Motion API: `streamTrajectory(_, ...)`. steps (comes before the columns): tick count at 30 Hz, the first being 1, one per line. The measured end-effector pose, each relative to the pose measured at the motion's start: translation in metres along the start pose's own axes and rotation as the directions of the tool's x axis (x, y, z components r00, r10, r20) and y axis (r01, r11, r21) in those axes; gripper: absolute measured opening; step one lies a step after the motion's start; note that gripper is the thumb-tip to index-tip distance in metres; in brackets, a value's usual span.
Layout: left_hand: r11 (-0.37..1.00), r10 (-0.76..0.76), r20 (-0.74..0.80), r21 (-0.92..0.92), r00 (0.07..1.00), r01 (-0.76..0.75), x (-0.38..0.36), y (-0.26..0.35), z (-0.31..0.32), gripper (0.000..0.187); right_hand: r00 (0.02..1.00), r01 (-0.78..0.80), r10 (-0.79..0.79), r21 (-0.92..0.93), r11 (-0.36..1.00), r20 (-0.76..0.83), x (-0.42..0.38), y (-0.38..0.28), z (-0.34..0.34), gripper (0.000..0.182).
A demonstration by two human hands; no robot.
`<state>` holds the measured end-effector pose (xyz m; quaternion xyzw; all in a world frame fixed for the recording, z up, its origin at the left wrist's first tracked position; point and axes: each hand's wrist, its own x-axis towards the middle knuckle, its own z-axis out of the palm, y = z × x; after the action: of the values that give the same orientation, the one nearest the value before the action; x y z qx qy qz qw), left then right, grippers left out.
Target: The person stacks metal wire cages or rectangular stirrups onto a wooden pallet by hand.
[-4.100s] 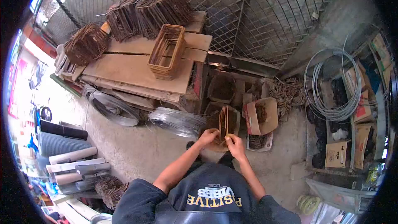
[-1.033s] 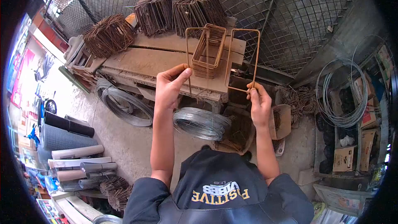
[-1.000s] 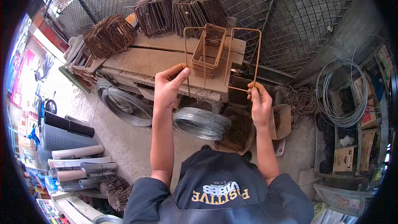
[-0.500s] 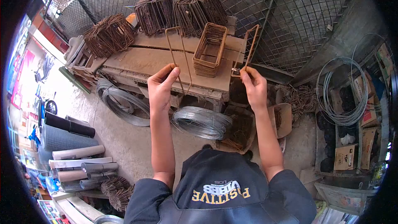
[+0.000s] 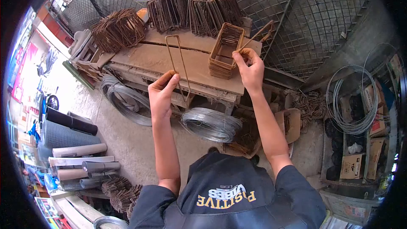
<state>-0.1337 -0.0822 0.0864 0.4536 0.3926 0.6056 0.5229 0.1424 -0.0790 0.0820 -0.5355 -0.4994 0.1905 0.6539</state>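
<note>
My left hand (image 5: 163, 95) pinches a thin rectangular wire stirrup (image 5: 170, 55) between thumb and fingers. The stirrup stands tall and slightly tilted over the front of the wooden bench (image 5: 146, 61). In my right hand (image 5: 251, 70) is another rusty stirrup (image 5: 255, 36), pinched at its near end and slanting up to the right, past the bench's right edge. Close to the left of that hand stands a neat stack of rectangular stirrups (image 5: 220, 68) on the bench, its near right corner right by the fingertips.
Bundles of rusty stirrups (image 5: 167, 10) line the bench's back edge before a wire-mesh fence (image 5: 322, 21). Below lie coils of galvanized wire (image 5: 212, 124). Mesh rolls (image 5: 70, 135) are at left; a hanging wire coil (image 5: 352, 99) and cardboard boxes (image 5: 352, 165) at right.
My right hand has moved left and up with its stirrup, from the bench's right side to the stack. My left hand has lowered slightly, still holding its stirrup. The view has shifted a little.
</note>
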Motion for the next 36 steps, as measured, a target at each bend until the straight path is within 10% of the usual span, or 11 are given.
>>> streamTrajectory(15, 1.0, -0.002, -0.01, 0.029, 1.0, 0.002, 0.015, -0.004, -0.042, 0.031, 0.966, 0.141, 0.013, -0.568, 0.811, 0.26, 0.034, -0.004, 0.041, 0.032)
streamTrajectory(36, 1.0, -0.001, -0.034, 0.016, 0.999, 0.001, 0.001, -0.004, -0.046, 0.03, 0.916, 0.069, 0.232, -0.699, 0.712, 0.328, 0.055, 0.011, 0.073, 0.033)
